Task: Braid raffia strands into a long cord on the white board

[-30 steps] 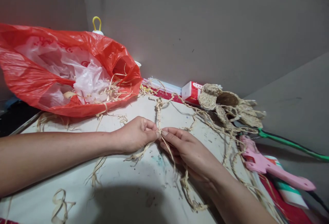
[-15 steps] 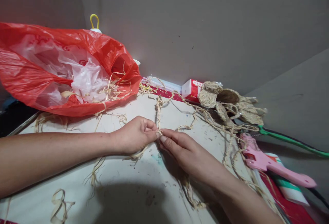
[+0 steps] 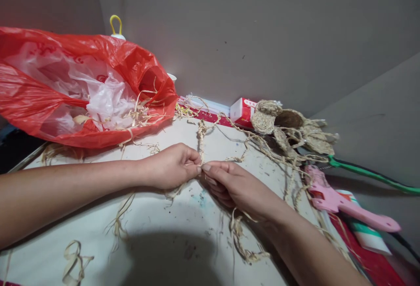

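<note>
My left hand (image 3: 173,165) is closed, its thumb and forefinger pinching the near end of a pale straw braid (image 3: 201,139). Right against it, my right hand (image 3: 229,179) is closed too, thumb and fingertips pinched on the same braid; the strands between the fingertips are mostly hidden. From the hands the braid runs away from me across the white board. Loose straw ends stick out beneath my left hand, and a frayed straw bundle (image 3: 120,218) hangs below my left forearm. More twisted straw (image 3: 244,246) lies below my right hand.
A red plastic bag (image 3: 82,139) holding straw sits at the left. At the back right are a red-and-white packet (image 3: 241,112) and coiled straw pieces (image 3: 262,122). A pink glue gun (image 3: 354,214) lies at the right, over a white-and-green tube (image 3: 370,238).
My right hand has shifted its grip slightly, with its fingers curled more at the braid. Strands below it have moved. The whole view has shifted a little.
</note>
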The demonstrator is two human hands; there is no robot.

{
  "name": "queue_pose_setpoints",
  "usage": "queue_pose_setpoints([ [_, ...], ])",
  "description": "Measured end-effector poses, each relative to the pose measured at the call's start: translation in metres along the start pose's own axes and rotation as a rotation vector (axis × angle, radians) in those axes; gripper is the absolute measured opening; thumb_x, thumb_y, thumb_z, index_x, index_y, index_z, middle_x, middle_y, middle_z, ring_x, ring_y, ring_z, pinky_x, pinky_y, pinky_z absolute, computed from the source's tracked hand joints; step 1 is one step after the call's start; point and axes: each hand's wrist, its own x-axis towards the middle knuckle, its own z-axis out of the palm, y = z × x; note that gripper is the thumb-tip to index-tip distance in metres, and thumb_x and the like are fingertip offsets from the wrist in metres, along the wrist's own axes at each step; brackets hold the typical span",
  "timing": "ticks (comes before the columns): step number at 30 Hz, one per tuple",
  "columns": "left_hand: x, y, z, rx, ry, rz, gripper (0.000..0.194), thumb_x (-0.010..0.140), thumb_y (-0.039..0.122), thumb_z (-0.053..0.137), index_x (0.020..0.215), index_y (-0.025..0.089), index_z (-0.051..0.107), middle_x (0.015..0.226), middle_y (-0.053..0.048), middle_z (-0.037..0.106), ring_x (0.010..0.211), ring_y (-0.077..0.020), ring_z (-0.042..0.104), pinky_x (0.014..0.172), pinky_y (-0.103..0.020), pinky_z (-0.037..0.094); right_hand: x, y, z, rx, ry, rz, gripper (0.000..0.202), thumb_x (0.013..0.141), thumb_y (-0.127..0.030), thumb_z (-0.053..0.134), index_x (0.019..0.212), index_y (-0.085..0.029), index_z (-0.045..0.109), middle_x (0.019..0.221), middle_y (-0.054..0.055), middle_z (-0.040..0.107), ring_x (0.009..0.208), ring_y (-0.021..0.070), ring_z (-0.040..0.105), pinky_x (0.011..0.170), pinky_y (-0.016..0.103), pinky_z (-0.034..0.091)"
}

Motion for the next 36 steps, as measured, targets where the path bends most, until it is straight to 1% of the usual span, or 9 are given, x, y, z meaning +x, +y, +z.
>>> queue_pose_setpoints([
  [3, -0.002, 0.007, -0.004, 0.095, -0.03, 0.003, 0.015, 0.081, 0.02, 0.047, 0.067, 0.016, 0.052, 0.052, 0.007, 0.036, 0.046, -0.006, 0.031, 0.043, -0.019, 0.023, 0.002, 0.003, 0.006, 0.068, 0.069, 0.02, 0.034, 0.081, -0.035, 0.052, 0.052, -0.021, 0.041, 0.039, -0.01, 0.028, 0.035, 0.0058, 0.015, 0.035, 0.021, 0.011],
  [6, -0.004, 0.015, -0.007, 0.113, -0.091, -0.113, 0.017, 0.08, 0.019, 0.043, 0.069, 0.016, 0.055, 0.049, 0.006, 0.036, 0.04, -0.0064, 0.029, 0.038, -0.02, 0.022, 0.003, 0.004, 0.013, 0.065, 0.18, 0.02, 0.028, 0.079, -0.037, 0.054, 0.057, -0.019, 0.052, 0.035, -0.011, 0.028, 0.033, 0.0054, 0.015, 0.035, 0.021, 0.008],
  [11, -0.011, 0.017, 0.008, 0.031, -0.072, -0.273, 0.02, 0.08, 0.023, 0.04, 0.063, 0.018, 0.047, 0.046, 0.003, 0.045, 0.034, -0.0094, 0.038, 0.036, -0.022, 0.032, 0.003, 0.005, 0.024, 0.157, 0.229, -0.008, 0.04, 0.077, -0.036, 0.057, 0.045, -0.022, 0.037, 0.035, -0.01, 0.028, 0.033, 0.0044, 0.017, 0.034, 0.02, 0.012],
  [20, -0.02, 0.005, 0.034, 0.137, 0.141, -0.184, 0.008, 0.074, 0.015, 0.044, 0.08, 0.018, 0.048, 0.06, 0.0, 0.059, 0.044, -0.0101, 0.05, 0.042, -0.02, 0.033, 0.004, 0.009, 0.03, 0.237, 0.122, -0.045, 0.036, 0.074, -0.037, 0.063, 0.048, -0.021, 0.043, 0.035, -0.01, 0.031, 0.033, 0.0041, 0.015, 0.033, 0.021, 0.01],
  [26, -0.017, 0.023, 0.013, 0.277, 0.065, -0.165, 0.012, 0.075, 0.022, 0.05, 0.08, 0.015, 0.058, 0.054, 0.001, 0.056, 0.046, -0.0125, 0.051, 0.044, -0.022, 0.033, 0.001, 0.004, 0.028, 0.295, 0.178, -0.058, 0.036, 0.067, -0.041, 0.072, 0.053, -0.019, 0.048, 0.037, -0.011, 0.03, 0.034, 0.0036, 0.015, 0.034, 0.02, 0.01],
  [30, -0.007, 0.026, -0.004, 0.422, 0.362, 0.039, 0.021, 0.077, 0.02, 0.051, 0.092, 0.015, 0.064, 0.07, -0.002, 0.062, 0.065, -0.0144, 0.056, 0.061, -0.024, 0.04, 0.001, 0.003, 0.023, 0.334, 0.165, -0.054, 0.029, 0.069, -0.04, 0.072, 0.062, -0.018, 0.054, 0.037, -0.012, 0.031, 0.034, 0.0037, 0.016, 0.034, 0.019, 0.012],
  [32, -0.004, 0.021, -0.003, 0.262, 0.305, 0.046, 0.018, 0.079, 0.017, 0.047, 0.089, 0.015, 0.061, 0.073, -0.002, 0.061, 0.069, -0.0136, 0.056, 0.065, -0.024, 0.041, 0.001, 0.003, 0.021, 0.33, 0.158, -0.053, 0.028, 0.07, -0.041, 0.071, 0.066, -0.017, 0.057, 0.038, -0.012, 0.031, 0.034, 0.0037, 0.016, 0.034, 0.019, 0.012],
  [34, -0.002, 0.013, 0.003, 0.032, 0.134, -0.086, 0.016, 0.082, 0.019, 0.041, 0.078, 0.015, 0.056, 0.063, 0.0, 0.056, 0.057, -0.0115, 0.051, 0.056, -0.023, 0.039, 0.001, 0.002, 0.02, 0.311, 0.137, -0.051, 0.029, 0.07, -0.04, 0.072, 0.063, -0.017, 0.056, 0.038, -0.011, 0.031, 0.035, 0.0035, 0.016, 0.035, 0.019, 0.012],
  [36, -0.003, 0.007, 0.008, -0.067, 0.067, -0.158, 0.022, 0.084, 0.022, 0.038, 0.067, 0.016, 0.051, 0.053, 0.003, 0.047, 0.046, -0.0092, 0.04, 0.049, -0.022, 0.033, 0.001, 0.002, 0.018, 0.297, 0.116, -0.043, 0.029, 0.069, -0.039, 0.073, 0.061, -0.017, 0.056, 0.039, -0.011, 0.031, 0.035, 0.0034, 0.015, 0.034, 0.019, 0.011],
])
